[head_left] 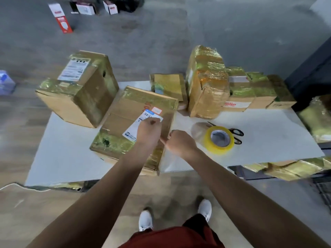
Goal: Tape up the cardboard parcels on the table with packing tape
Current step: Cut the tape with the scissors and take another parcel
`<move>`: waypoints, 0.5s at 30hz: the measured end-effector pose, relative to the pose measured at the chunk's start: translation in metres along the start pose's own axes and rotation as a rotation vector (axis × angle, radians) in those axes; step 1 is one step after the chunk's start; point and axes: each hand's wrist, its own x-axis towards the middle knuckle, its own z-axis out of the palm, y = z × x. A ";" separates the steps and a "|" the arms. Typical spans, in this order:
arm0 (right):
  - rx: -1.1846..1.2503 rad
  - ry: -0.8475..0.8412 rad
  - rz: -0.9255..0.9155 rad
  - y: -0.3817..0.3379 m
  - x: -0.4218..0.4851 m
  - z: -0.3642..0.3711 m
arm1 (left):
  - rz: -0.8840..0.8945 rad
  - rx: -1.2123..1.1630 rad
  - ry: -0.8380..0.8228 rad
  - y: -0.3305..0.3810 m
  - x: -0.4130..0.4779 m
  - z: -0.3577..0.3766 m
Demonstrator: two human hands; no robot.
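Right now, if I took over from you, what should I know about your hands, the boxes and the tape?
Left hand: fingers curled over the flat parcel and its label; grip unclear.
Right hand: pinches what looks like a clear tape strip at that parcel's right edge.
Tape roll and scissors lie on the table, right of the hands.
Done: the parcels behind look fully taped; this one has tape on both ends.
Left: press the strip down along its right side, probably.

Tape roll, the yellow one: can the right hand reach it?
Probably yes. The tape roll lies on the table just right of the right hand, with nothing between them; the scissors sit beyond it.
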 end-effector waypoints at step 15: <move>0.063 0.053 0.096 -0.001 0.014 -0.008 | 0.454 0.637 -0.093 -0.052 -0.004 -0.037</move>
